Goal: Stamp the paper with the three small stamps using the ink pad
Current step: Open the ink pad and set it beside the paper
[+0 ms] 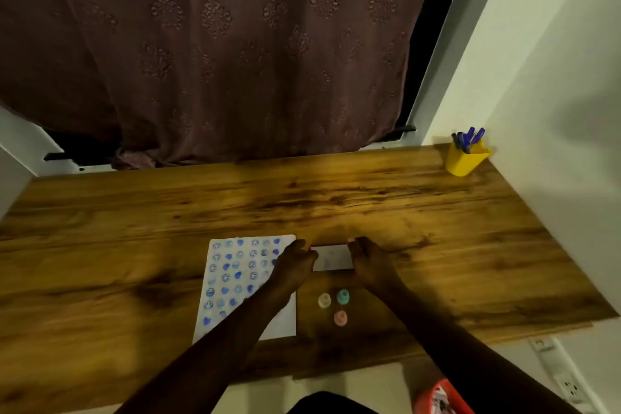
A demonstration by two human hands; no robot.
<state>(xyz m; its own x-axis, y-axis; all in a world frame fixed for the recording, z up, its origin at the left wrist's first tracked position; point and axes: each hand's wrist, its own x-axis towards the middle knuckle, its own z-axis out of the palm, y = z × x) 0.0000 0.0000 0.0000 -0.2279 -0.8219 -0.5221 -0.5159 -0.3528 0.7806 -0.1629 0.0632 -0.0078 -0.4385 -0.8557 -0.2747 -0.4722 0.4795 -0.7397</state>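
Both hands at the ends of the white ink pad, beside a sheet already full of blue stamps.

The ink pad [332, 257] lies flat on the desk [437, 228], long axis left to right, lid side up. The left hand [295, 264] grips its left end and the right hand [368, 262] its right end, fingers curled round the edges. Touching the left hand, the paper [235, 279] lies with its long axis running away from the person, rows of blue prints across it. Just nearer than the pad stand three stamps, upright: cream [324, 300], teal [343, 296], pink [340, 318]. A yellow cup [465, 160] of pens sits far right.
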